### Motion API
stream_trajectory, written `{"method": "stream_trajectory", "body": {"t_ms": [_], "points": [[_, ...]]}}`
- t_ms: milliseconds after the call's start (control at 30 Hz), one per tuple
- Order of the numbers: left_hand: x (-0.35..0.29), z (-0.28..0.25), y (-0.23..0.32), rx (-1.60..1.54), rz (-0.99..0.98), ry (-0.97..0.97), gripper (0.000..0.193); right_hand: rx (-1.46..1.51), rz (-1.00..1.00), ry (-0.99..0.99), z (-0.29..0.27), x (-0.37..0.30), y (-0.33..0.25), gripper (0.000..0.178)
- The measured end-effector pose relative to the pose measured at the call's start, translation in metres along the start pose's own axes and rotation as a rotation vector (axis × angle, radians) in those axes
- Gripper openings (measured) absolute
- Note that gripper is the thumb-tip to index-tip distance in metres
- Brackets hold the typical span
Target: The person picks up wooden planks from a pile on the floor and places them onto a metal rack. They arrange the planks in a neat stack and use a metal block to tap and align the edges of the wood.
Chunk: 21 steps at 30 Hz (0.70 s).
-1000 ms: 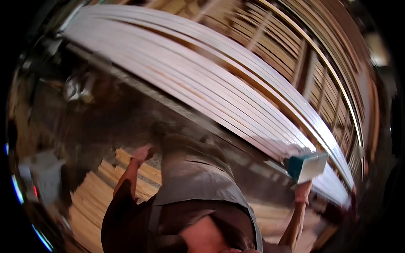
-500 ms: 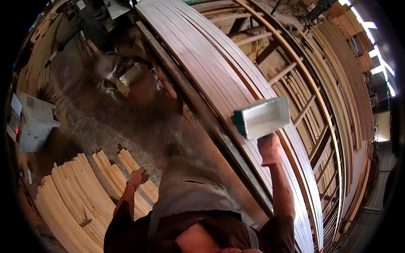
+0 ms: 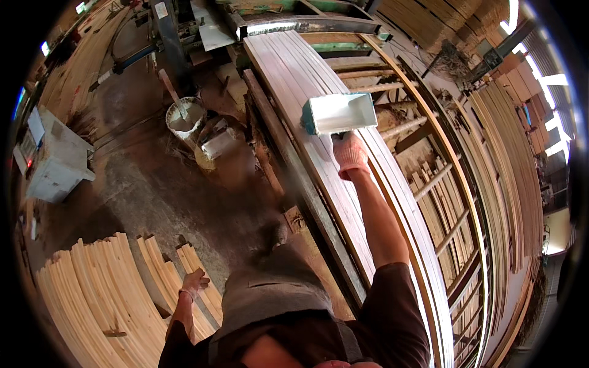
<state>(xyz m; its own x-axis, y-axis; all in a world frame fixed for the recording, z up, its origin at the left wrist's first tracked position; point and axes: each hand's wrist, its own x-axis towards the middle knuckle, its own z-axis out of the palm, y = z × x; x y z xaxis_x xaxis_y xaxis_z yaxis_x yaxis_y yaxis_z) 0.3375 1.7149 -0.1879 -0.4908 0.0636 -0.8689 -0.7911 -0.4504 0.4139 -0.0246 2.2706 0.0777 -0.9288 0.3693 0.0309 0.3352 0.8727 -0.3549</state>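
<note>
My right hand (image 3: 351, 154), in a pinkish-white glove, is closed on the near side of a rectangular glue box (image 3: 343, 114). The box is teal outside and white inside, its broad opening turned up toward me. Beneath it runs a long row of narrow wooden strips (image 3: 288, 67), side by side, their upper faces whitish and shiny. Whether the box touches the strips is hard to tell. My left hand (image 3: 195, 282), also gloved, hangs with loosely bent fingers above a stack of pale wooden strips (image 3: 101, 288); nothing shows in it.
A bucket (image 3: 185, 119) smeared with white, a stick standing in it, is on the floor at left. Beyond the row of strips lies a metal rack (image 3: 438, 181) with crossbars. A grey-white cabinet (image 3: 58, 162) stands far left; stacked boards (image 3: 503, 178) line the right.
My right arm has stretched forward, carrying the glue box farther along the strips and leftward in view. The view has shifted, showing the far end of the rack. My left hand is slightly lower.
</note>
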Motion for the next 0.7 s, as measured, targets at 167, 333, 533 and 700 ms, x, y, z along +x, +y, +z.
{"method": "stream_trajectory", "body": {"t_ms": [167, 333, 533, 700], "points": [[-0.002, 0.025, 0.042, 0.002, 0.165, -0.015, 0.027, 0.263, -0.233, -0.084, -0.001, 0.039, -0.039, 0.029], [-0.008, 0.051, 0.033, 0.247, -0.089, 0.299, 0.062, 0.611, -0.318, -0.127, 0.016, 0.01, -0.098, 0.027], [0.035, 0.031, 0.032, 0.123, -0.301, 0.251, 0.051, 0.77, -0.303, -0.499, 0.138, -0.013, -0.165, 0.031], [0.069, -0.027, 0.078, 0.16, -0.292, 0.303, 0.057, 0.221, -0.437, -0.475, 0.333, 0.009, -0.183, 0.037]]}}
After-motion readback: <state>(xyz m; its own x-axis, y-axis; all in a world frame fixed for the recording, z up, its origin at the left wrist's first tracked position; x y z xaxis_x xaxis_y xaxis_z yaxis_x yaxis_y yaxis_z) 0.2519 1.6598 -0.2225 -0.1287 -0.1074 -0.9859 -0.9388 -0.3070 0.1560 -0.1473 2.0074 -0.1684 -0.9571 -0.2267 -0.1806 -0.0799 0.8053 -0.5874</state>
